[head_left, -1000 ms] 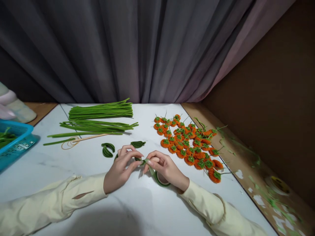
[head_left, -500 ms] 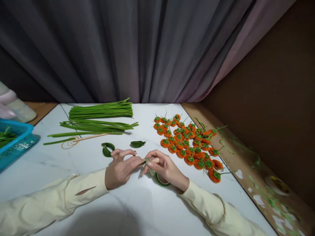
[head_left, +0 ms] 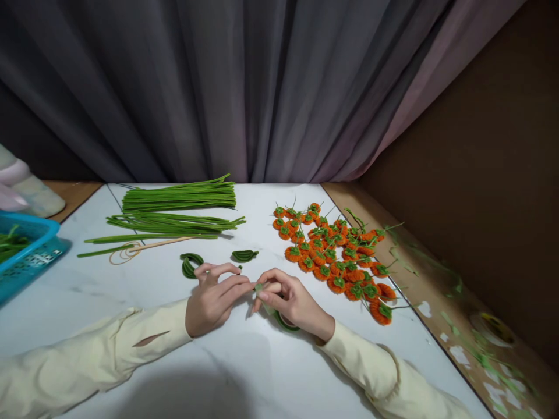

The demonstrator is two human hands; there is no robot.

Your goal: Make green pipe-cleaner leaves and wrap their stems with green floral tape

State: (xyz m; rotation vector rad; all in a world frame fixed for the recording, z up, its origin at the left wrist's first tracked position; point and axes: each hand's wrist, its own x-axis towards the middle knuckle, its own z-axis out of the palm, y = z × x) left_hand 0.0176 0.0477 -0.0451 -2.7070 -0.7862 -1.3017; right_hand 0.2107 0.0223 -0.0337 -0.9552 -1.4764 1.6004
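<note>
My left hand (head_left: 215, 299) is closed, its fingertips pinched on a small dark green piece that is mostly hidden. My right hand (head_left: 294, 299) is closed too, thumb and fingers pressed on a pale green strip of floral tape (head_left: 258, 287), right against the left fingertips. Below the right palm lies a dark green ring-shaped thing (head_left: 285, 323), partly covered. Beyond the left hand, bent dark green pipe-cleaner loops (head_left: 191, 266) lie on the white tabletop (head_left: 209, 372). A dark green pipe-cleaner leaf (head_left: 244, 256) rests just past the fingertips.
Bundles of green pipe cleaners (head_left: 179, 196) lie at the back left, near a thin wooden stick (head_left: 161, 243). Several orange pumpkin-like pieces with green tops (head_left: 336, 283) spread over the right. A blue basket (head_left: 43, 247) stands at the left edge, and scraps (head_left: 458, 355) litter the right side.
The pale green tape at the fingertips shows less and has turned slightly. My right fingers have shifted a little; both hands stay in nearly the same place.
</note>
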